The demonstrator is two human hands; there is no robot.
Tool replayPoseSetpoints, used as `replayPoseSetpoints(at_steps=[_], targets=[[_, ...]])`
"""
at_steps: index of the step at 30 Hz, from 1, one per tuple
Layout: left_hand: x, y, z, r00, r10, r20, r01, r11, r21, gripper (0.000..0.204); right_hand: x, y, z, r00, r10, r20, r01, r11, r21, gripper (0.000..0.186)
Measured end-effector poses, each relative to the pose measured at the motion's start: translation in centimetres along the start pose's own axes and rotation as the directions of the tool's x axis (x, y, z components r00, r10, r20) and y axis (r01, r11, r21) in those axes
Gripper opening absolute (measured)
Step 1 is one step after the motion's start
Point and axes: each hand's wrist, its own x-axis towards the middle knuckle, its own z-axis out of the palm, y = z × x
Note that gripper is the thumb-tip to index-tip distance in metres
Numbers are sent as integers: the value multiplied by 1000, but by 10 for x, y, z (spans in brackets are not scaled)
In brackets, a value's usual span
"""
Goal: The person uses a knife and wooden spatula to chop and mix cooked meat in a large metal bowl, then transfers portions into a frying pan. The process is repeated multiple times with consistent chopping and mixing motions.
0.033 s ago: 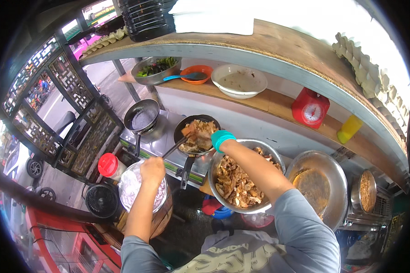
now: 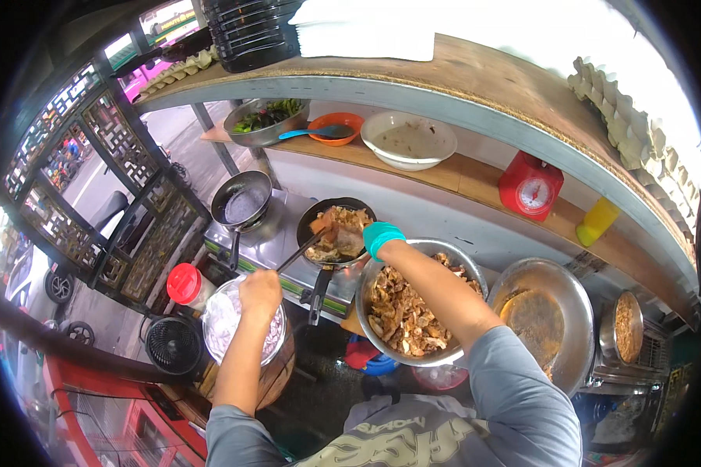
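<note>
My bare left hand (image 2: 260,291) is closed around the dark handle of a spatula (image 2: 297,252), whose brownish head rests among the cooked meat (image 2: 343,230) in a black frying pan (image 2: 308,214). The pan sits on a steel gas stove (image 2: 276,226), its handle pointing toward me. My right hand (image 2: 382,238), in a teal glove, reaches over the pan's right rim at the meat. Its fingers are hidden from view, so their grip cannot be made out. Below my right forearm stands a large steel bowl (image 2: 479,272) heaped with chopped browned meat.
A second frying pan (image 2: 243,198) stands left on the stove. Near my left forearm are a bowl of sliced onions (image 2: 224,327), a red-lidded container (image 2: 188,283) and a black fan (image 2: 173,343). At right is a large steel basin (image 2: 576,311); a wooden shelf (image 2: 475,183) holds bowls and a red scale (image 2: 531,184).
</note>
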Motion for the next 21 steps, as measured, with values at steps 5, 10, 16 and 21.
replayPoseSetpoints(at_steps=[5, 10, 16, 21], targets=[[16, -6, -10, 1000, -27, 6, 27, 999, 35, 20, -11, 12, 1, 998, 54, 39, -56, 998, 36, 24], [18, -6, -16, 999, -23, -45, 26, 997, 71, 17, -27, 9, 5, 995, 81, 64, -88, 989, 116, 23], [22, -3, -5, 996, 39, -76, -39, 999, -5, 16, -6, -1, -4, 995, 98, -29, -95, 992, 86, 22], [6, -11, 1, 990, -97, -103, 98, 995, 13, 15, -2, -15, 27, 999, 31, 22, -31, 999, -7, 30]])
